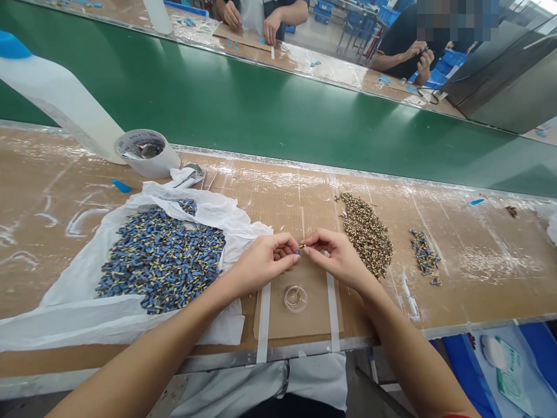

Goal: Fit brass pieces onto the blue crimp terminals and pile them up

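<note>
My left hand (278,255) pinches a small blue piece (297,252) between thumb and fingertips. Close against it, my right hand (327,249) pinches a tiny brass-coloured part (303,246); whether the two pieces touch I cannot tell. Left of my hands, a big pile of blue, black and yellow pieces (163,255) lies on a white cloth (43,322). A heap of small brass and dark parts (365,235) is beside my right wrist. Below the hands, a small clear round dish (295,298) with a thin stick in it rests on a taped cardboard pad (278,325).
A smaller group of blue and brass pieces (424,255) lies farther right. At the back left stand a tape roll (159,159) with things inside and a white bottle with a blue cap (65,98). Beyond the green belt (261,110), two people work at another bench.
</note>
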